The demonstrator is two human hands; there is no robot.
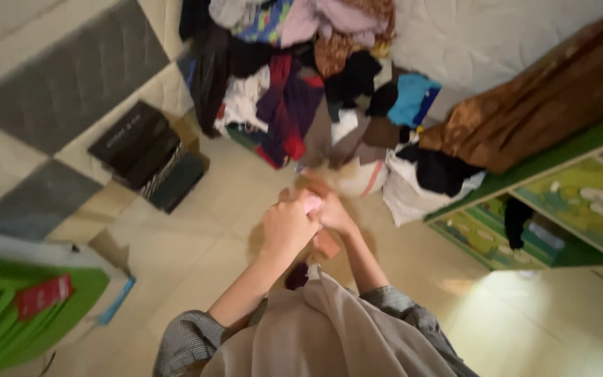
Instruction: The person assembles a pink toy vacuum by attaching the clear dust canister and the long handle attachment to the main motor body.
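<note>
Cream tiled floor (197,230) below, motion blur throughout. Left hand (287,227) and right hand (331,209) pressed together, fingers curled shut on small pink cloth (313,203) between them; exact grip blurred. Grey checked sleeves (190,338) on both arms, beige garment (322,335) hanging at front. Just beyond hands, heaped clothes pile (301,77) spills over mattress edge. Black boxes (149,155) stacked at left on floor. Green bag (8,314) at bottom left corner. Green painted cabinet (567,202) at right, brown fabric (539,105) draped on top.

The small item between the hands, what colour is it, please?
Pink item, seen in the head view.
</note>
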